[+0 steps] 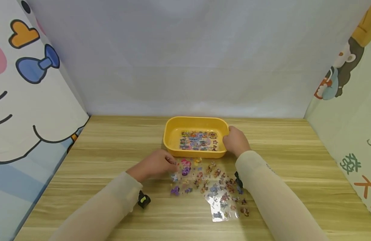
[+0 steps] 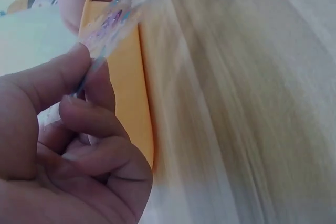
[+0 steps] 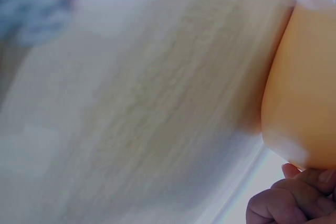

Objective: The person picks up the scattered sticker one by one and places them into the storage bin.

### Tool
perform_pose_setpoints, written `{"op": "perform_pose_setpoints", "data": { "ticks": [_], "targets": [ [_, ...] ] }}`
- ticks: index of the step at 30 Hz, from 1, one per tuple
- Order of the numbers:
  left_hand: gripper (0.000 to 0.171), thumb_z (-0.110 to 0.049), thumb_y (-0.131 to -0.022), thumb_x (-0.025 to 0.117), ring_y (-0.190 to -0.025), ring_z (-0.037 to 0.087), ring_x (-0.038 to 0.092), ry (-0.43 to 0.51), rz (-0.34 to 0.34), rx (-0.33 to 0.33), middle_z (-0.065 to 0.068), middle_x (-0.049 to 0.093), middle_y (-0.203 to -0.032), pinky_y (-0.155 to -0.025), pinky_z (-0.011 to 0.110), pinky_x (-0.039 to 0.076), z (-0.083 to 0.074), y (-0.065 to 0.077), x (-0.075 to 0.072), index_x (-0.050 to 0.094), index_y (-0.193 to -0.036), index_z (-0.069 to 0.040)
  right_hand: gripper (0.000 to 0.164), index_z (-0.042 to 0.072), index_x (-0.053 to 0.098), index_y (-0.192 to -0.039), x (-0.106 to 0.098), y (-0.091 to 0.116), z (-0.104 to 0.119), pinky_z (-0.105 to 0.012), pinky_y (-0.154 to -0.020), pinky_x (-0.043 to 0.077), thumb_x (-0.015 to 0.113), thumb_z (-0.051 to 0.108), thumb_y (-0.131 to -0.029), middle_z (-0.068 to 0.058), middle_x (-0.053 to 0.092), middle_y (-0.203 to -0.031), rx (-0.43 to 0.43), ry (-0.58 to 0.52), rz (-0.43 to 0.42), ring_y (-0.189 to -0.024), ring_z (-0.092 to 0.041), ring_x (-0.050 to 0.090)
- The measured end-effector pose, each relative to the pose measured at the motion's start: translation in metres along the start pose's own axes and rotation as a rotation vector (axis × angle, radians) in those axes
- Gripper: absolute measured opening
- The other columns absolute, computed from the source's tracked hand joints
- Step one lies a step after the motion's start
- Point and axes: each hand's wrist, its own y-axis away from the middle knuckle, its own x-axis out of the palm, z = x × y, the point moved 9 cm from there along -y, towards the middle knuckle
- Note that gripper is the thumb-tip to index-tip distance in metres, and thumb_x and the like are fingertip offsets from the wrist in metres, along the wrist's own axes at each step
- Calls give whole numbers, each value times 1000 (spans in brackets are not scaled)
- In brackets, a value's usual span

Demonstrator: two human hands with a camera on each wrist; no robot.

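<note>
My left hand (image 1: 156, 165) pinches the edge of a clear sticker sheet (image 2: 113, 27) between thumb and fingers, just in front of a yellow plastic tray (image 1: 197, 154). Purple and pink figures (image 1: 186, 167) show on the transparent film. With my right hand (image 1: 237, 142) I grip the tray's right end; in the right wrist view its curled fingers (image 3: 286, 198) are at the lower corner of the tray wall (image 3: 304, 87). Printed stickers (image 1: 199, 140) lie on the tray's bottom. More clear sheets with small figures (image 1: 223, 197) extend toward my right forearm, their outlines hard to separate.
A wood-grain table (image 1: 122, 140) carries everything. A small black object (image 1: 144, 199) sits by my left sleeve, and another dark piece (image 1: 238, 180) is partly behind my right sleeve. Behind the table hangs a pale cloth (image 1: 191, 67); printed cartoon panels (image 1: 22, 100) stand at both sides.
</note>
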Motion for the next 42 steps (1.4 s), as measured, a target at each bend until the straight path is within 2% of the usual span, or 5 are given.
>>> {"op": "perform_pose_setpoints", "data": {
  "ticks": [5,15,25,31,42],
  "targets": [
    [44,-22,-91,79,-52,14,32,95,-5,-30,-3,41,-55,-53,29,31,3,4,-8,52,-58,-14,59,-8,26,-158,0,1,0,-56,-114,36,40,15,-105,-30,39,-155,6,0,5,-136,-44,46],
    [34,-27,-92,78,-53,14,36,168,-26,-67,-1,46,-55,-55,29,34,9,5,-17,65,-68,-6,56,-8,31,-156,-1,0,0,-53,-106,44,40,13,-105,-29,48,-148,-10,13,-12,-123,-39,55],
    [23,-28,-99,72,-61,16,45,208,-60,-63,5,57,-67,-61,31,39,7,1,-31,76,-86,-9,57,-8,31,-156,-1,0,-1,-53,-109,42,41,14,-105,-28,47,-150,0,8,-8,-123,-38,54],
    [24,-29,-99,73,-63,18,49,198,-68,-56,13,64,-75,-62,32,42,4,-3,-38,75,-85,-9,58,-8,29,-157,0,-1,-1,-54,-111,40,41,14,-104,-29,44,-152,2,8,-3,-127,-39,53],
    [34,-30,-100,70,-58,17,40,75,-55,14,2,53,-64,-61,33,38,-18,-15,-55,64,-75,-8,58,-8,29,-157,0,-1,-1,-54,-110,41,41,14,-105,-29,44,-152,11,9,7,-126,-39,53]
  ]
}}
